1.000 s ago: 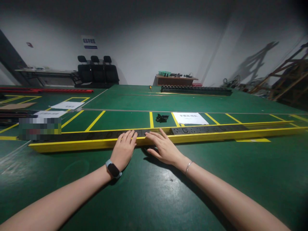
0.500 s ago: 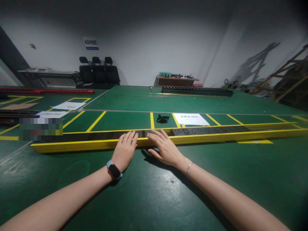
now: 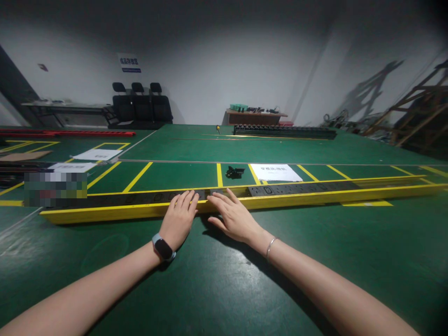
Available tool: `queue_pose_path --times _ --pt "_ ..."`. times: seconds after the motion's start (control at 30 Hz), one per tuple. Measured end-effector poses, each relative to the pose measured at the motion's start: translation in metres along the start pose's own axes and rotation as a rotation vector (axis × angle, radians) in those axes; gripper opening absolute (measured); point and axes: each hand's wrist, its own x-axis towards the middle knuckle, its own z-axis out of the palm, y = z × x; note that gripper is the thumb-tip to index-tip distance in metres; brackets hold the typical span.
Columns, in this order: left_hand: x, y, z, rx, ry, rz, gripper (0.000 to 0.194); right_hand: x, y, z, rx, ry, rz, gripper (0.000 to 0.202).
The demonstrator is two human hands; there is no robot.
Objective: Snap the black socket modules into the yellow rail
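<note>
Head view. One long yellow channel (image 3: pixel 105 212) lay flat across the green tabletop (image 3: pixel 224 280), running from 9 o'clock to 3 o'clock ahead of the person. Black socket strips (image 3: pixel 297 189) sat inside it along its length; two separate pieces could be made out, with a gap or joint near the middle, though the far-left end was blurred and could not be counted.

The left hand (image 3: pixel 179 217) rested palm down, fingers spread flat and extended, with its fingertips on the channel's near edge and the black strip. It gripped nothing. The right hand (image 3: pixel 234 215) lay just beside it at 12 o'clock, equally flat and open, fingers pointing toward 10 o'clock onto the same joint region. The two hands were close but apart. In my judgement this flat posture served to press or seat the strip into the channel rather than to lift it.

Count of other items: one small black part (image 3: pixel 235 172) behind the channel at 12 o'clock; one white sheet (image 3: pixel 276 172) just right of it; two further white sheets (image 3: pixel 98 154) at 10 o'clock; three black chairs (image 3: pixel 143 103) against the far wall; one second black strip (image 3: pixel 285 132) at 1 o'clock on the far tabletop.
</note>
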Motion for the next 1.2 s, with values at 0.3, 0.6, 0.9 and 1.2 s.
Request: queue_pose_path --times 0.3,0.6,0.9,1.2 --pt "0.000 0.000 0.000 -0.027 0.011 -0.005 0.043 -0.003 0.010 0.001 -0.147 0.118 0.154 0.032" --pt "-0.001 -0.001 0.001 -0.005 0.002 0.000 0.043 -0.003 0.016 -0.001 -0.329 0.096 0.146 0.025" --pt "0.000 -0.001 0.001 -0.014 0.013 0.001 0.043 -0.012 0.039 -0.004 -0.366 0.133 0.173 0.030" --pt "0.000 -0.001 0.001 -0.041 0.016 -0.002 0.042 -0.016 0.054 -0.012 -0.376 0.155 0.135 0.031"
